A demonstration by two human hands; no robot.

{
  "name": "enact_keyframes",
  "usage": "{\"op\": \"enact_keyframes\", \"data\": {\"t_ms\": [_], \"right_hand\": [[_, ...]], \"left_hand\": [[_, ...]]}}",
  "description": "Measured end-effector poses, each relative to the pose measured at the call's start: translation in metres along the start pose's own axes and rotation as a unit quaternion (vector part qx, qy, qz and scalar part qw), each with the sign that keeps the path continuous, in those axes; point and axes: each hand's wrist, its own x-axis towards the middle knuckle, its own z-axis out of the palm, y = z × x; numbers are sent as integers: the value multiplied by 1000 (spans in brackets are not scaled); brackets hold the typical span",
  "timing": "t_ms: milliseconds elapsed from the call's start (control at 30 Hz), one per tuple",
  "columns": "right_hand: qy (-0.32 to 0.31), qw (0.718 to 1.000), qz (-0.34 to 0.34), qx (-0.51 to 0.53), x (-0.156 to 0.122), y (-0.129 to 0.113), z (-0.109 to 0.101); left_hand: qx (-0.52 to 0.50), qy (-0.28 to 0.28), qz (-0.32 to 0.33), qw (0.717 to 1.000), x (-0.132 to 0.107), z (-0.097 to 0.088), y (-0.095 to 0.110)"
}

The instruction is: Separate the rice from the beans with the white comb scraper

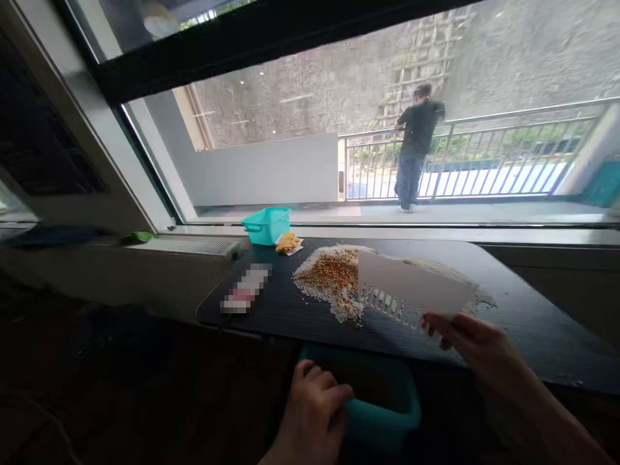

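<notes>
I pinch a flat white sheet (414, 281) by its near right corner in my right hand (467, 337), thumb and fingers clamped on it, above a dark table (285, 310) beside a broad window. The sheet stands tilted, a row of slots along its lower edge, its left end against a mound of tan, bead-like grains (334, 268). Pale grains (346, 307) spread around the mound's near side, and more pale material shows beyond the sheet, to the right. Below the table's near edge, my left hand (314, 397) grips the rim of a deep teal bin (380, 416), fingers curled together over its left side; its dark inside is too dim to read. At the table's far side, a small turquoise basket (266, 226) sits just beside yellowish pieces (289, 242) on white paper. A pixelated item (246, 289) lies near the left edge. Outside, a person in dark clothes (417, 145) stands at a metal railing (508, 123).
</notes>
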Motion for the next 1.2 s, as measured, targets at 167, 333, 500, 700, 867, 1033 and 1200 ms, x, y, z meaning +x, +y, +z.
{"op": "enact_keyframes", "data": {"t_ms": [167,333,500,700,867,1033,1200], "right_hand": [[10,1000,-10,1,-3,-7,3],[7,999,-5,-38,-7,-6,8],[17,999,-8,-32,1,3,6],[11,999,-8,-50,5,1,0],[0,997,0,-74,-3,-9,7],[2,998,5,-60,-5,-10,9],[6,999,4,-43,-3,-4,7]], "left_hand": [[-7,7,1,1000,2,-9,9],[-12,30,5,999,-3,-9,7],[-23,15,7,1000,-2,-14,7],[-31,5,-11,999,1,-19,9],[-28,-2,-8,1000,-2,-17,9],[-27,-1,-2,1000,-4,-16,8],[-21,-1,-2,1000,-1,-14,9]]}}
